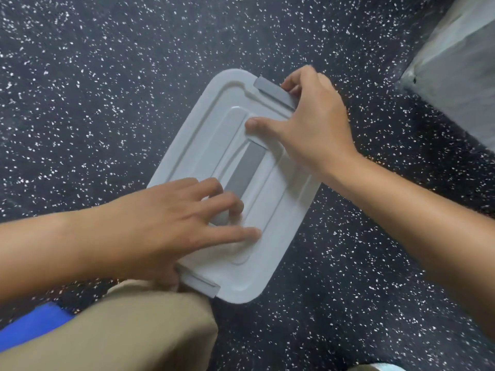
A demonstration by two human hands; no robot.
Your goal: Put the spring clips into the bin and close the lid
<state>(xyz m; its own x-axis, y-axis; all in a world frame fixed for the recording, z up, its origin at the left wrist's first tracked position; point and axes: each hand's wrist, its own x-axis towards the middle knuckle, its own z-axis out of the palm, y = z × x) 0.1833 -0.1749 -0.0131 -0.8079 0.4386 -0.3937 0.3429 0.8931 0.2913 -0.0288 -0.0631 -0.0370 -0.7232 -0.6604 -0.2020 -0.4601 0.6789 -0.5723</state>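
Note:
A pale grey bin sits on the dark speckled floor with its lid (pixel 270 231) on top, hiding the bin body and whatever is inside. A darker grey handle strip (pixel 245 170) runs along the lid's middle. My right hand (pixel 313 121) lies over the far end, thumb pressed on the lid and fingers curled over the far grey latch (pixel 270 91). My left hand (pixel 171 223) lies flat on the near half of the lid, fingers spread, with its thumb down beside the near grey latch (pixel 201 283). No spring clips are visible.
A tan trouser knee (pixel 120 330) fills the bottom left, touching the bin's near corner. A blue object (pixel 34 322) shows at the left edge. A grey block or wall base (pixel 460 62) stands at the upper right. Speckled floor surrounds the bin.

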